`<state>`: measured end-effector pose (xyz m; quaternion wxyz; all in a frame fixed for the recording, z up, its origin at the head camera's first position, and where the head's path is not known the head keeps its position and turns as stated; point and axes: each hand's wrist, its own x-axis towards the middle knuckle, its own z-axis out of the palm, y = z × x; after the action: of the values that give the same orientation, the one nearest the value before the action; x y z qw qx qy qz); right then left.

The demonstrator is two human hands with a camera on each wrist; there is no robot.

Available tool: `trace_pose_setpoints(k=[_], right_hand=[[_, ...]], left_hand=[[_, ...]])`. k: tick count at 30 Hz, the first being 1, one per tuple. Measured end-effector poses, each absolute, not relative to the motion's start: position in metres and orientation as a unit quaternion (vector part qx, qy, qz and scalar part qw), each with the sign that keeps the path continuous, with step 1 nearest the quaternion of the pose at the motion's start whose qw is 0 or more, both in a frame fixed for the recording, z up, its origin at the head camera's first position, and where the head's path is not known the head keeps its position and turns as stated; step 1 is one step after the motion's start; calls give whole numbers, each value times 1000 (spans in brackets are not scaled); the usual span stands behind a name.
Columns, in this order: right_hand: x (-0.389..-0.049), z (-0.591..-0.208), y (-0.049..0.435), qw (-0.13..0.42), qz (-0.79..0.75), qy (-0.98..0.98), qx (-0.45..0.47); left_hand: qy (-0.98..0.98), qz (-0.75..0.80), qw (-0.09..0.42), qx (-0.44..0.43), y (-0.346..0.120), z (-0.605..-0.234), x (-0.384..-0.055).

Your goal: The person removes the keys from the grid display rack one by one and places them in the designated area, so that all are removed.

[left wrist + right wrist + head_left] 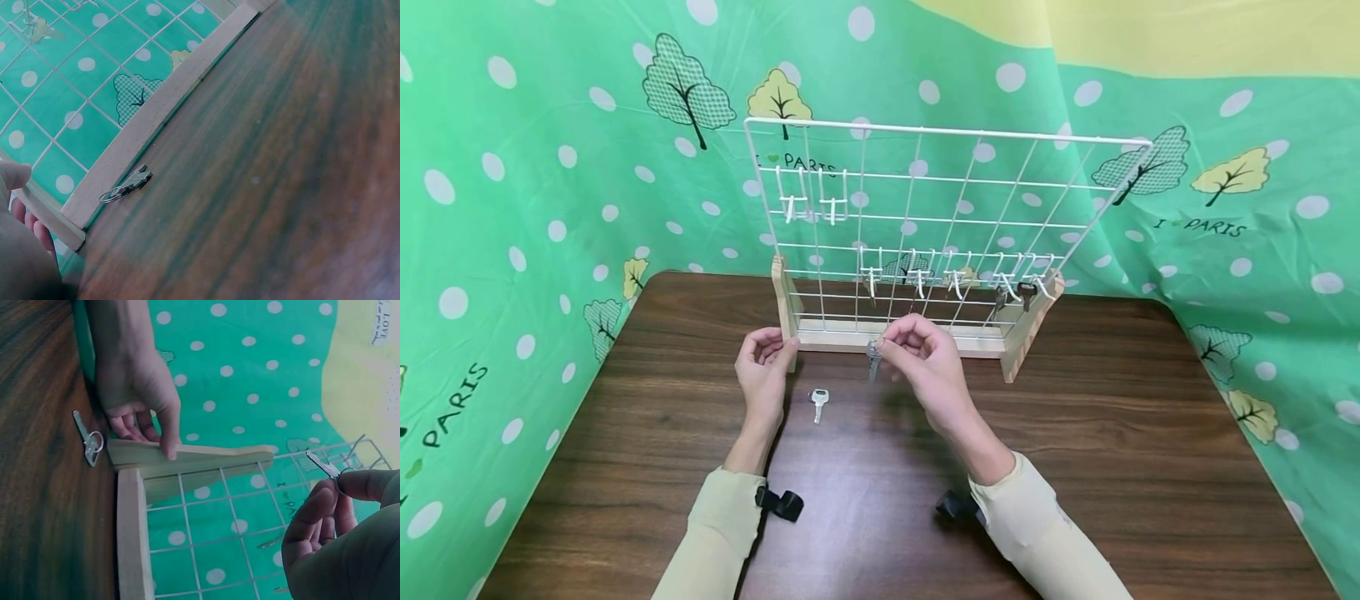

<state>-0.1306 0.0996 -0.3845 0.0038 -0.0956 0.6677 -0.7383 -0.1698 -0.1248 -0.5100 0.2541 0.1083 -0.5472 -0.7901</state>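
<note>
My left hand [762,367] grips the left wooden foot [784,300] of a white wire grid rack [947,131], thumb on one face and fingers on the other. In front of the rack's wooden base bar [835,337], my right hand [928,367] pinches a small key [322,464] by its ring between thumb and forefinger. The key hangs down, apart from the rack. Another silver key [820,404] with a ring lies on the table, just right of my left hand. In the left wrist view, that key [134,180] lies near the base bar.
Two white hooks [832,210] hang at the grid's upper left. Several more line a lower row, and dark keys [1026,293] hang at its right end. The brown wooden table [1112,467] extends around the rack. A green dotted cloth [550,167] surrounds it.
</note>
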Motion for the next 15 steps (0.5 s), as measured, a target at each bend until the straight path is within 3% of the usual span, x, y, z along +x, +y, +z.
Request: trace_pose_setpoints(k=[15], right_hand=[[-134,-401,99,62,-743,657,-116]], left_hand=[[-550,-789,251,111,-125,-509,-169]])
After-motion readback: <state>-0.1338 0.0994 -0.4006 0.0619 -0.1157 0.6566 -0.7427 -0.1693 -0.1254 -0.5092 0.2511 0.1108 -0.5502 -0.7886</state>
